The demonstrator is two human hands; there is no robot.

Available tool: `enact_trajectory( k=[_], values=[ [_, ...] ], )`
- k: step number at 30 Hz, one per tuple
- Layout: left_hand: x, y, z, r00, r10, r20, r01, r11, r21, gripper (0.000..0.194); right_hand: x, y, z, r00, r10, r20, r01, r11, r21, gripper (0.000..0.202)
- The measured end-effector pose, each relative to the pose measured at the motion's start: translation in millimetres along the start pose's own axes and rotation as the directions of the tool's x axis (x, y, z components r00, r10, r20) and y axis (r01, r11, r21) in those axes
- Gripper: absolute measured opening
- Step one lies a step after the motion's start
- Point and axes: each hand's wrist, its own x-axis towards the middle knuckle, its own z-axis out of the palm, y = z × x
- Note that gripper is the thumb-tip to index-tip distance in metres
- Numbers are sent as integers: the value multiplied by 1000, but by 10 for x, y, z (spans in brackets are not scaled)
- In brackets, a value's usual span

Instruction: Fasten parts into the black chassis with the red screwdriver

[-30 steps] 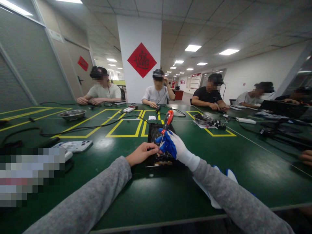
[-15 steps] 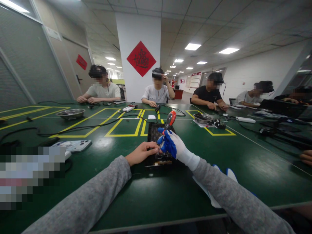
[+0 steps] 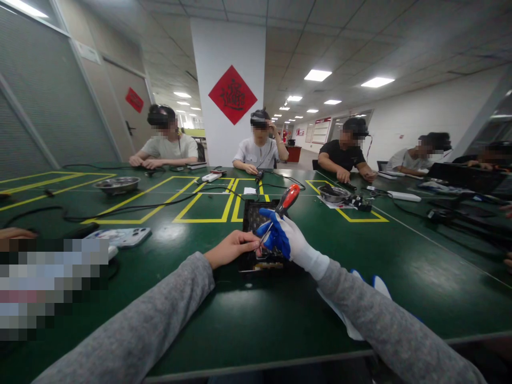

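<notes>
My right hand [image 3: 294, 240], in a white glove with blue coating, is closed round a screwdriver [image 3: 288, 198] with a red and black handle. The screwdriver is tilted, its handle up to the right and its thin metal shaft running down to the left. My bare left hand [image 3: 232, 248] has thumb and fingers pinched together right at the shaft's lower end; what they pinch is too small to make out. Under both hands lies a black, open, box-like device [image 3: 250, 213] with a brownish strip at its near end. My hands hide much of its inside.
A glove [image 3: 348, 314] lies beneath my right forearm. To the left are a phone [image 3: 124, 237] and a metal bowl [image 3: 117, 185]. Another bowl [image 3: 335, 194] stands at right. Black cables [image 3: 160, 205] cross the green table [image 3: 192, 330]. Several people sit opposite; another person's hand [image 3: 16, 233] is at left.
The screwdriver handle has tipped further to the right, so the shaft slants more. My left fingertips have come together at its lower end. Another person's hand has appeared at the left edge.
</notes>
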Motion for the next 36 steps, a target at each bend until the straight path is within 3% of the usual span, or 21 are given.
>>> enact_trajectory(
  k=[7, 16, 22, 30, 36],
  values=[
    [18, -16, 30, 995, -10, -95, 15, 999, 45, 28, 9, 26, -15, 997, -33, -68, 30, 999, -42, 47],
    [8, -33, 21, 999, -15, -31, 15, 1000, 6, 30, 44, 35, -14, 1000, -11, -20, 12, 997, 76, 43],
    [23, -67, 63, 993, -13, -115, 15, 1000, 16, 27, 27, 40, 2, 998, -60, 29, 59, 997, 41, 43],
    [13, -24, 41, 1000, -28, 13, 29, 996, -83, 32, 27, 6, 5, 1000, -7, 17, 6, 999, 50, 44],
    [30, -10, 53, 998, -13, -68, 14, 1000, 3, 28, 8, -15, 25, 999, -51, -6, 51, 999, -1, 38]
  ],
)
